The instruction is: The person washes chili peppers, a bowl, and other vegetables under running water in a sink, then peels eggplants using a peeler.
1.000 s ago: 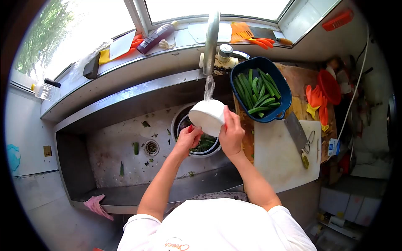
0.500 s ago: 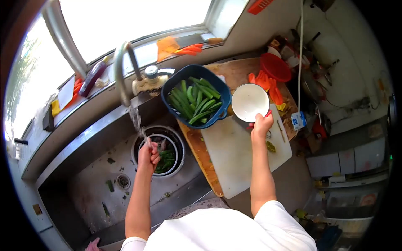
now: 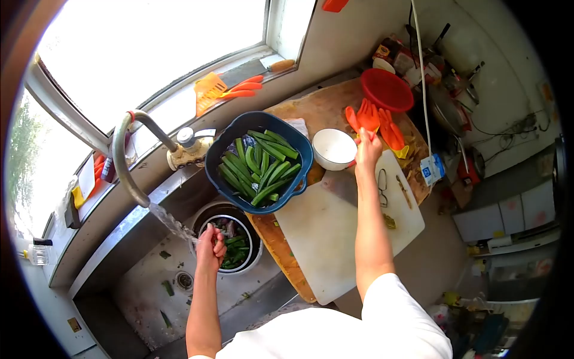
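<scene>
White bowl [image 3: 332, 147]: upright, round, at the cutting board's [image 3: 335, 245] far edge, above the tabletop [image 3: 336, 103], immediately left of the right hand [image 3: 369, 153]. Right grip: at the rim; clamping indeterminable. Left hand [image 3: 210, 249]: farther, fingers curled, contents indeterminable.

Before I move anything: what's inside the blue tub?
The blue tub holds a pile of long green pieces. Small pale patches show between them, too unclear to identify. The pile covers whatever else lies beneath it.
</scene>
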`<state>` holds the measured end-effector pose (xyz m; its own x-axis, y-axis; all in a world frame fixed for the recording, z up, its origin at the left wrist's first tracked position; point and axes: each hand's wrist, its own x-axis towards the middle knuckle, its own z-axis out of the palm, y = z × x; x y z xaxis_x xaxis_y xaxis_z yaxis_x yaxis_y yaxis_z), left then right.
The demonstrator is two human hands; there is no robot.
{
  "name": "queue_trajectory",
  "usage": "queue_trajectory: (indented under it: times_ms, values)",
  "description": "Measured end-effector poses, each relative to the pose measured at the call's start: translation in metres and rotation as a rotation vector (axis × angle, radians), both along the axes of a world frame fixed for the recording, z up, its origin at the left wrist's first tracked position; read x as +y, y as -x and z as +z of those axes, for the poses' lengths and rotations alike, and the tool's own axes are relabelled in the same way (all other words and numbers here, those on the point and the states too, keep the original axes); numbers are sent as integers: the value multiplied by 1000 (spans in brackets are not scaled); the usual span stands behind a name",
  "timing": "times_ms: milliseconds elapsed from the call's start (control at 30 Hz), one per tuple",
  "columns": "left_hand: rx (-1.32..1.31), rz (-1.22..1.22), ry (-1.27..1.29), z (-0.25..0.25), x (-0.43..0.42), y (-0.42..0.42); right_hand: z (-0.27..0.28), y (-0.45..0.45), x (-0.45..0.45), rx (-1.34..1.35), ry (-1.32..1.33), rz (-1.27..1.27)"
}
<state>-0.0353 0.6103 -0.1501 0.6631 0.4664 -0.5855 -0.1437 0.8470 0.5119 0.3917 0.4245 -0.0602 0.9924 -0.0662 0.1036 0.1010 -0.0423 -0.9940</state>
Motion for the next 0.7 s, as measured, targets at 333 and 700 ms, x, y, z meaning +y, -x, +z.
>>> queue_trajectory:
  times_ms: [333, 700]
  values:
    - [6, 243, 97, 5, -6, 2, -17, 30, 5, -521, 911, 458]
    - [-268, 225, 241, 13, -7, 25, 19, 79, 17, -901, 990, 301]
